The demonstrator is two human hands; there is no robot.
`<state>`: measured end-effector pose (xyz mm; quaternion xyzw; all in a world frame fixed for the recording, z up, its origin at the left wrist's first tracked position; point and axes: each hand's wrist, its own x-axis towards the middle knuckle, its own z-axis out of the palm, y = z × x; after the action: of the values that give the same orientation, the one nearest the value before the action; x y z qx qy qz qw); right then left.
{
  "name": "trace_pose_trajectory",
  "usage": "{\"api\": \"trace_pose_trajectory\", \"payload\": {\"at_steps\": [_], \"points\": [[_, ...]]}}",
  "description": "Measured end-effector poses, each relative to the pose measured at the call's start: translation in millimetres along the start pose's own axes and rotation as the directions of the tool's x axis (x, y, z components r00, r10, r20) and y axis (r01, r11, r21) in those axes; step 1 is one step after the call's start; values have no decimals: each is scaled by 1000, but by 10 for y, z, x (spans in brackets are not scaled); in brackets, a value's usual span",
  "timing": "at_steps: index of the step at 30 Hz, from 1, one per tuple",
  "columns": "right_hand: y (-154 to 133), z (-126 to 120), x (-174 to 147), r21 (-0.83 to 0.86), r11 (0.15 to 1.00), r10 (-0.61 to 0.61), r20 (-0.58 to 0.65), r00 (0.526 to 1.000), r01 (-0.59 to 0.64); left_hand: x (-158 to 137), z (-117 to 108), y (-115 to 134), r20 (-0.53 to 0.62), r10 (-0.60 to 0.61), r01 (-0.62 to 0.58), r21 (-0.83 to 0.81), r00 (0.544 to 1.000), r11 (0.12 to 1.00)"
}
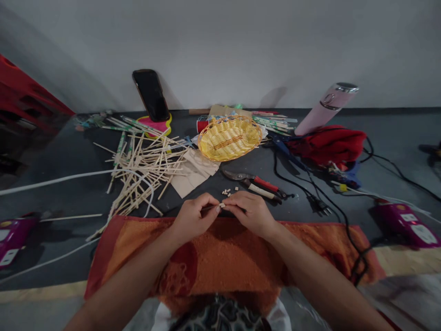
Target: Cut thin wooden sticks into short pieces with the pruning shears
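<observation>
My left hand (197,214) and my right hand (251,212) meet above the far edge of an orange towel (234,257). Both are closed in a pinch, with small pale wooden pieces (222,205) between the fingertips. How many pieces they hold, and how these are joined, is too small to tell. Just beyond the fingers, several similar short wooden bits (226,191) lie on the dark table. Pruning shears (255,183) with one red and one whitish handle rest behind my right hand. A brown paper sheet (195,170) lies behind my left hand.
Thin wooden sticks (141,168) are heaped at the left. A yellow woven basket (230,138) stands at the back centre, a propped phone (151,94) left of it. Rightward are a pink bottle (322,112), red cloth (330,145), black cable (319,204) and purple power box (408,223).
</observation>
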<state>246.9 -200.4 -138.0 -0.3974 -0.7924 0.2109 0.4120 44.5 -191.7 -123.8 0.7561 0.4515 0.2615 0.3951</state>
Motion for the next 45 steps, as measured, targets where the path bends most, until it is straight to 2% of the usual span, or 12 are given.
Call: {"api": "trace_pose_trajectory", "payload": {"at_steps": [24, 45], "points": [[-10, -4, -1, 8, 1000, 13, 14, 1000, -13, -4, 27, -25, -18, -32, 31, -26, 999, 999], [-9, -5, -1, -14, 1000, -10, 1, 1000, 10, 5, 15, -18, -11, -9, 9, -14, 1000, 1000]]}}
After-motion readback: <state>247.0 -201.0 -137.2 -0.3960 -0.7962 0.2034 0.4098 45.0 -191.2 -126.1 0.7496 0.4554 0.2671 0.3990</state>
